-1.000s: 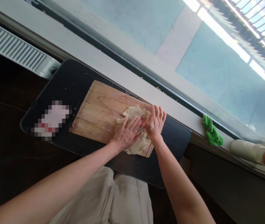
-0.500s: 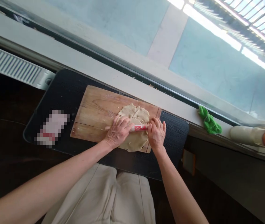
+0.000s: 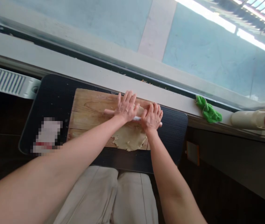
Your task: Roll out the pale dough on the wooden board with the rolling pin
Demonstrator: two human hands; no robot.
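A rolling pin (image 3: 109,111) lies across a flattened sheet of dough (image 3: 129,138) with ragged edges. My left hand (image 3: 125,109) rests palm down on the pin, its fingers stretched out past it and spread. My right hand (image 3: 152,117) presses near the pin's right end the same way, fingers extended. Between the hands, a pale stretch of the pin shows. Part of the dough beyond the pin is covered by my hands. Under the dough is a wooden board (image 3: 89,102).
The board stands on a black table (image 3: 53,96) against a white window sill (image 3: 85,69). A green cloth (image 3: 209,109) and a pale bottle (image 3: 248,120) are on the sill at right. A blurred-out packet (image 3: 47,135) lies on the table's left. A radiator (image 3: 6,81) is beyond it.
Both hands have pushed the rolling pin away from me, toward the dough's far edge. My fingers have straightened from a curl around the pin. The view has shifted slightly.
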